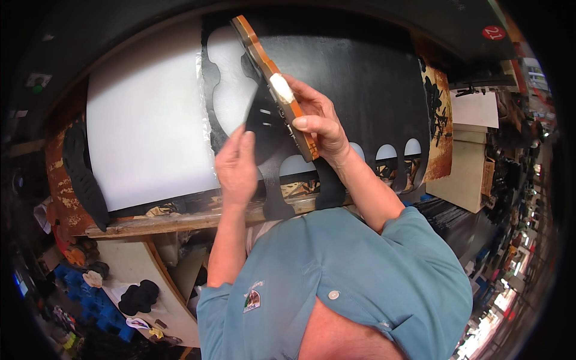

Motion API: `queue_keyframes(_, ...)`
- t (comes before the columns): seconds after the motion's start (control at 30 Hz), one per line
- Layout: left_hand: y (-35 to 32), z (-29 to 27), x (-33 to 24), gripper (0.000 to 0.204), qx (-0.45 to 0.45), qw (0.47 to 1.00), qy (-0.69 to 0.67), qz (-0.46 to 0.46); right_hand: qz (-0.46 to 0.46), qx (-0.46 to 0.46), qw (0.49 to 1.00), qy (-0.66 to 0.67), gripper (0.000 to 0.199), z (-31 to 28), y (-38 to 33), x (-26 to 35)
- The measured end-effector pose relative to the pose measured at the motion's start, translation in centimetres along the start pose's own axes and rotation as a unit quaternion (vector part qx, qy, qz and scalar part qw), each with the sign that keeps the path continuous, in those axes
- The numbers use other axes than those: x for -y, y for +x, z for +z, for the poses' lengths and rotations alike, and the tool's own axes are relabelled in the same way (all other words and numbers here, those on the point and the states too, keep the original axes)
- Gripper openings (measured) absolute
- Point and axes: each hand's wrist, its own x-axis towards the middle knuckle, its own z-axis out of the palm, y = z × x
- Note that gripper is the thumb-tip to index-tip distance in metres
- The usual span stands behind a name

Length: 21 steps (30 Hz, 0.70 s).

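My right hand [318, 117] is closed round a cutting die [258, 51], a long curved frame with an orange edge and a whitish patch on its side. The die is tilted on edge above a black sheet [366, 78]. At the die's left side, my left hand [236, 171] pinches the edge of a black flat piece [267, 123] with small slots in it. Part of that piece is hidden behind the die. Below it, a sole-shaped opening [231, 84] in the black sheet shows a pale surface underneath.
A white board [147, 120] lies left of the black sheet. Rounded cut-outs run along the sheet's near edge, above a wooden ledge [162, 225]. Dark scraps [441, 108] lie at the right, and a black curved strip [83, 171] hangs at the left. A dark beam [480, 30] spans the far side.
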Motion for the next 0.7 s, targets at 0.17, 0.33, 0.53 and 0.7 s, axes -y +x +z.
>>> queue_keyframes(0.17, 0.8, -6.6, 0.8, 0.033, -0.148, 0.984, -0.097, -0.029, -0.012, -0.008, 1.000, 0.027, 0.095, -1.6, -0.7, 0.7)
queue_keyframes(0.33, 0.7, -10.8, 1.2, 0.034, -0.063, 0.994, -0.071, -0.063, -0.046, -0.032, 0.997, -0.049, 0.094, -3.4, -2.3, 2.1)
queue_keyframes(0.53, 4.9, -11.0, 0.0, 0.034, -0.062, 0.992, -0.046, -0.095, -0.088, -0.081, 0.936, -0.332, 0.091, -4.1, -2.6, 2.5)
queue_keyframes(0.7, 5.3, -11.7, -0.8, 0.018, 0.021, 0.994, -0.055, -0.097, -0.112, -0.079, 0.739, -0.659, 0.088, -3.1, -1.5, 0.6)
